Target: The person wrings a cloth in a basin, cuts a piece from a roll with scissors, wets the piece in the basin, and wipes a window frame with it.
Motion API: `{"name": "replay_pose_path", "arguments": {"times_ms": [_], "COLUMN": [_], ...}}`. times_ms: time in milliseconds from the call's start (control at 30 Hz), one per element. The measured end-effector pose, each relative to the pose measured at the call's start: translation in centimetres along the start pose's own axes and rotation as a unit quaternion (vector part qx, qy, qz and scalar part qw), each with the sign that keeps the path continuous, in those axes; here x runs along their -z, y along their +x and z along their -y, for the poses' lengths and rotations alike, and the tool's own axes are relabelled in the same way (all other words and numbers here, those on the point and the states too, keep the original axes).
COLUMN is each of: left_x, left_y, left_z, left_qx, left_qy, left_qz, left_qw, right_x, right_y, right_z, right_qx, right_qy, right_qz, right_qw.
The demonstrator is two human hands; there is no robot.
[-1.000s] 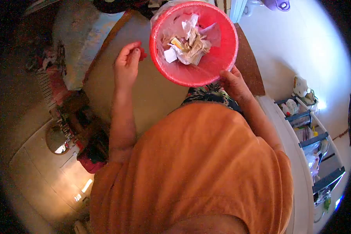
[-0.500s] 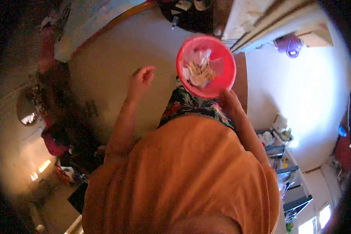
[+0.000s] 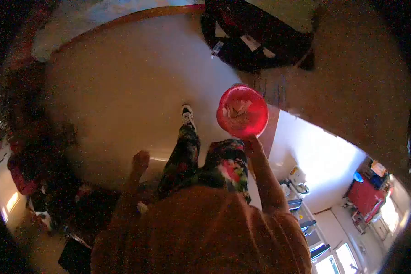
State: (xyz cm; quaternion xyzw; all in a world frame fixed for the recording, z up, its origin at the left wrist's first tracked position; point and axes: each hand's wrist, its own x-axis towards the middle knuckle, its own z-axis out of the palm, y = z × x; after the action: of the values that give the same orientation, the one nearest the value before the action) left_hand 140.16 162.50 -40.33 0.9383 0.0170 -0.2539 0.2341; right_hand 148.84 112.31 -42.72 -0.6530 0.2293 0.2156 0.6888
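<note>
My right hand [image 3: 252,142] grips the near rim of a red plastic bin [image 3: 259,123], held out in front of my right leg. Crumpled brownish and pale scraps [image 3: 237,111] lie inside the bin; their exact kind is blurred. My left hand [image 3: 141,159] hangs low on the left, its fingers curled closed, with nothing visible in it. Below are my patterned trousers [image 3: 180,155] and one dark and white shoe [image 3: 187,112] on the floor.
A dark round table [image 3: 242,57] with papers stands ahead. A wall [image 3: 379,55] is at the right, beside a brightly lit floor [image 3: 324,146]. Shelves [image 3: 301,214] stand at the lower right, and dark clutter [image 3: 55,178] lines the left.
The view has turned, and the dark table shows more fully. The bin now appears lower and smaller, still in my right hand. My left hand has dropped lower, and a shoe has come into view.
</note>
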Motion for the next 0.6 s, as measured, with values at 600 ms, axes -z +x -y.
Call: {"name": "replay_pose_path", "arguments": {"times_ms": [600], "left_x": [-1.3], "left_y": [-5.8], "left_z": [5.1], "left_qx": [0.297], "left_qy": [-0.234], "left_qz": [0.139], "left_qw": [0.915], "right_x": [-7.3], "right_y": [45.7], "right_z": [1.7], "right_qx": [-0.086], "right_qy": [0.435], "right_qz": [-0.080], "right_qw": [0.893]}}
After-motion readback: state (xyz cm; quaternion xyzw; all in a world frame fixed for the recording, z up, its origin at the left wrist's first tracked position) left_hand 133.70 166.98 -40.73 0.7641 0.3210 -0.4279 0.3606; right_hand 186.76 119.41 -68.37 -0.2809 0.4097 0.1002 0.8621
